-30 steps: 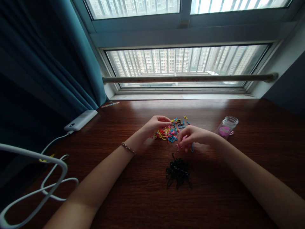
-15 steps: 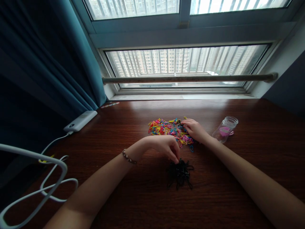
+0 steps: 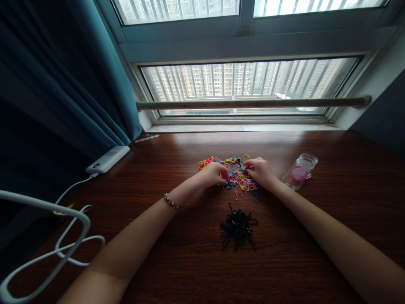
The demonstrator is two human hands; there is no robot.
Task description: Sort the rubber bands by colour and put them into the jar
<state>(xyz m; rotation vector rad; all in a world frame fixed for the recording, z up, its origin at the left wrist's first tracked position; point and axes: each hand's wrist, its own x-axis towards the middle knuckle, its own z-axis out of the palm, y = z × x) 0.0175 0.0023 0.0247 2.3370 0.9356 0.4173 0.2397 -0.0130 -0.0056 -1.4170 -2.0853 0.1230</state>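
Observation:
Small hair ties in many colours (image 3: 245, 182) lie in a loose pile on the brown table. My left hand (image 3: 212, 174), a braided bracelet (image 3: 171, 202) at its wrist, is over the pile's left side. Its fingers are bent, with a gap between thumb and fingers. At the right edge of the pile, my right hand (image 3: 262, 172) touches the ties with curved, parted fingers. No held tie shows clearly in either hand. Closer to me is a separate heap of black hair ties (image 3: 238, 228), with neither hand on it.
A clear jar (image 3: 297, 172) with a pink mark lies tilted on its side beyond my right wrist. At left, a white power bank (image 3: 108, 160) is plugged into a white cable (image 3: 74, 188). Behind the table are a window rail (image 3: 253, 103) and a blue curtain (image 3: 117, 97).
My left hand has moved from above the black heap, away from me and leftward, to the coloured pile. My right hand has stayed at the pile, its fingers shifting slightly.

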